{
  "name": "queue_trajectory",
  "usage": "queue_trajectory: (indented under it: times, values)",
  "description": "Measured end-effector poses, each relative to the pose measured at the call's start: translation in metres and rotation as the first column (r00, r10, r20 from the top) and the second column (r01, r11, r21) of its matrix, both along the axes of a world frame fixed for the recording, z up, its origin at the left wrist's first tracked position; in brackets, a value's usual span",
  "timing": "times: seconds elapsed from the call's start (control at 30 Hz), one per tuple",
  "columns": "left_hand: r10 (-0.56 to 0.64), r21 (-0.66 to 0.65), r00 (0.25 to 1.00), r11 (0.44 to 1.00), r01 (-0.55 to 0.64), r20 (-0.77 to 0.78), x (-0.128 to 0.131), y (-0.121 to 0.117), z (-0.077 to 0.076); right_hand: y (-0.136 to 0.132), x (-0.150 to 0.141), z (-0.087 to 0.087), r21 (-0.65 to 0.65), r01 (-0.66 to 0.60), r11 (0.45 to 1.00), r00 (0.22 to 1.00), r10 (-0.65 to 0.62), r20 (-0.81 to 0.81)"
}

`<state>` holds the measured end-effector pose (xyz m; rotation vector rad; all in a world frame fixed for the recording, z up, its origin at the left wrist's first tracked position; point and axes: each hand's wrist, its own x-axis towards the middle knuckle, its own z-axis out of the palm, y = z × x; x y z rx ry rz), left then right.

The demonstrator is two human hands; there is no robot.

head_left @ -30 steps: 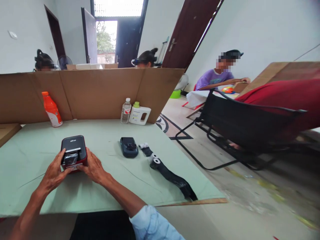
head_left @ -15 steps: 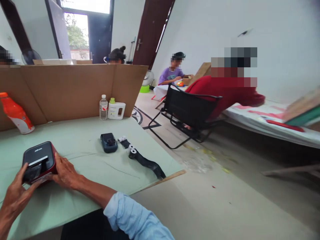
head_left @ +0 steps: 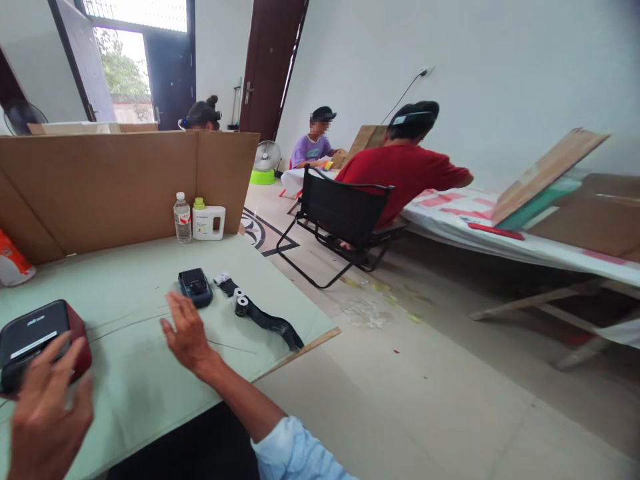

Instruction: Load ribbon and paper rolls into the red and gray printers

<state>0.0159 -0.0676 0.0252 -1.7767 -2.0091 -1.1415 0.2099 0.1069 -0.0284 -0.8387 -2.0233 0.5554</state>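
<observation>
A black and dark-red box-shaped device, like a label printer (head_left: 37,327), stands at the left of the table. In front of it is my left hand (head_left: 53,413), fingers spread and slightly blurred; it overlaps the device in view, and I cannot tell whether it touches. My right hand (head_left: 187,333) hovers over the tabletop with fingers apart, just short of a smaller dark-blue handheld device (head_left: 195,287). Beyond that lies a black ribbon (head_left: 273,323) with white-cored rolls (head_left: 241,305), stretching to the table's right edge.
Along the back of the table (head_left: 135,273) stands a cardboard screen (head_left: 125,193). Near it are a clear bottle (head_left: 183,219), a white jug (head_left: 208,221) and an orange bottle (head_left: 13,260). A person in red sits on a black chair (head_left: 345,207) at another table; other people sit farther back.
Both hands have let go of the box-shaped device. My right hand has moved right towards the small device, my left has drawn back. The view has turned to the right.
</observation>
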Motion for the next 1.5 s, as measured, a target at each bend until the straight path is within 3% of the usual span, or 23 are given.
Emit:
queue_trajectory:
  times: [0.07, 0.13, 0.23, 0.3, 0.4, 0.5, 0.63, 0.8, 0.9, 1.1, 1.27, 1.5]
  values:
    - [-0.131, -0.044, 0.99, 0.991, 0.129, -0.055, 0.033, 0.034, 0.003, 0.019, 0.029, -0.008, -0.001, 0.154, 0.988, 0.987, -0.154, -0.046]
    - [-0.225, -0.165, 0.974, 0.962, 0.218, -0.021, 0.049, 0.076, -0.003, 0.035, 0.048, -0.017, -0.031, 0.258, 0.966, 0.963, -0.26, -0.068]
    - [-0.287, -0.365, 0.949, 0.875, 0.316, 0.135, 0.055, 0.137, -0.018, 0.053, 0.059, -0.033, -0.099, 0.301, 0.948, 0.95, -0.307, -0.05]
    - [-0.259, -0.444, 0.937, 0.828, 0.341, 0.236, 0.059, 0.171, -0.026, 0.061, 0.058, -0.043, -0.141, 0.294, 0.945, 0.952, -0.302, -0.038]
    - [-0.24, -0.468, 0.922, 0.805, 0.364, 0.304, 0.073, 0.203, -0.033, 0.07, 0.055, -0.057, -0.191, 0.271, 0.943, 0.958, -0.283, -0.039]
    - [-0.279, -0.419, 0.889, 0.803, 0.424, 0.363, 0.088, 0.218, -0.036, 0.076, 0.053, -0.067, -0.238, 0.25, 0.939, 0.962, -0.269, -0.049]
    - [-0.245, -0.39, 0.907, 0.841, 0.375, 0.344, 0.095, 0.224, -0.044, 0.08, 0.052, -0.072, -0.234, 0.224, 0.946, 0.964, -0.25, -0.088]
    - [-0.186, -0.367, 0.94, 0.885, 0.287, 0.287, 0.087, 0.222, -0.05, 0.073, 0.048, -0.063, -0.193, 0.192, 0.962, 0.968, -0.218, -0.124]
    - [-0.164, -0.329, 0.946, 0.91, 0.254, 0.278, 0.076, 0.207, -0.047, 0.058, 0.044, -0.051, -0.168, 0.147, 0.975, 0.976, -0.17, -0.134]
    - [-0.114, -0.305, 0.939, 0.927, 0.218, 0.324, 0.049, 0.155, -0.048, 0.018, 0.034, -0.031, -0.152, 0.018, 0.988, 0.99, -0.039, -0.136]
    - [-0.03, -0.342, 0.944, 0.928, 0.149, 0.329, 0.037, 0.13, -0.061, 0.001, 0.025, -0.035, -0.142, -0.037, 0.989, 0.994, 0.021, -0.11]
    - [-0.07, -0.33, 0.952, 0.928, 0.171, 0.297, 0.03, 0.124, -0.064, 0.0, 0.029, -0.043, -0.135, -0.066, 0.989, 0.995, 0.056, -0.076]
